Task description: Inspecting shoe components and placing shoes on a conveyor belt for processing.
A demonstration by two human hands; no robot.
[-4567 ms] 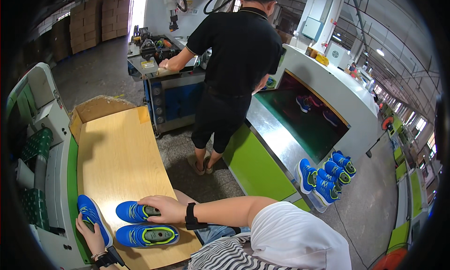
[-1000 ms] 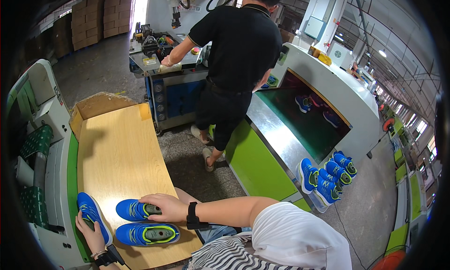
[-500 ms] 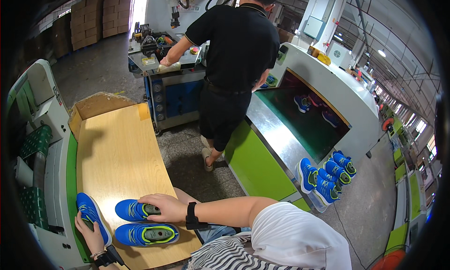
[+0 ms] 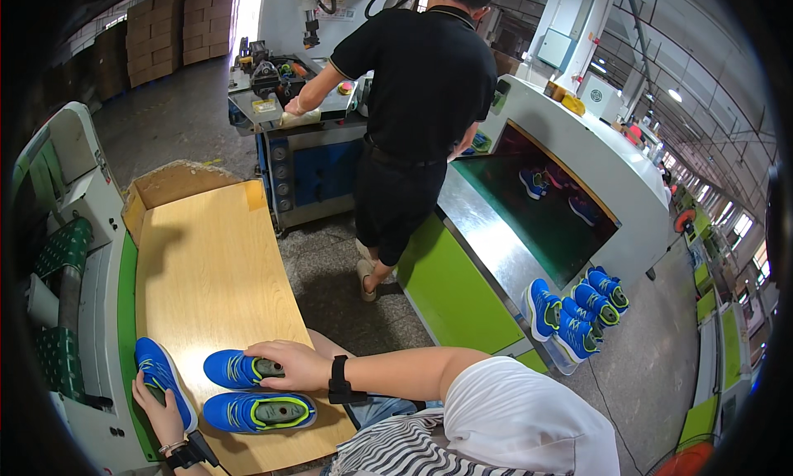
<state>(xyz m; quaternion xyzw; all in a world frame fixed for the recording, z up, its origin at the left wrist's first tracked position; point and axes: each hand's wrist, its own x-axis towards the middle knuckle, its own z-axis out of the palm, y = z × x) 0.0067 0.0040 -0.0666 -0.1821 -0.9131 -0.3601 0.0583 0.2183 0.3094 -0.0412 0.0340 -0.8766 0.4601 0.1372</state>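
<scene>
Three blue sneakers with lime-green collars lie at the near end of a wood-patterned board. Dark grey-green lasts fill the shoes' openings. My left hand (image 4: pixel 159 411) is closed around the heel part of the left sneaker (image 4: pixel 157 362), which stands along the board's left edge. With fingers curled over the collar and last, my right hand (image 4: pixel 293 365) grips the upper sneaker (image 4: pixel 230 368), its toe pointing left. Just below that one, a third sneaker (image 4: pixel 239 412) rests parallel to it, untouched.
The wooden board (image 4: pixel 206 261) stretches away ahead of me. A green roller machine (image 4: pixel 62 311) borders it on the left. A co-worker (image 4: pixel 425 88) stands at a workbench. To the right, a green conveyor (image 4: pixel 520 220) carries shoes inside a white housing; several blue sneakers (image 4: pixel 578 311) stand at its near end.
</scene>
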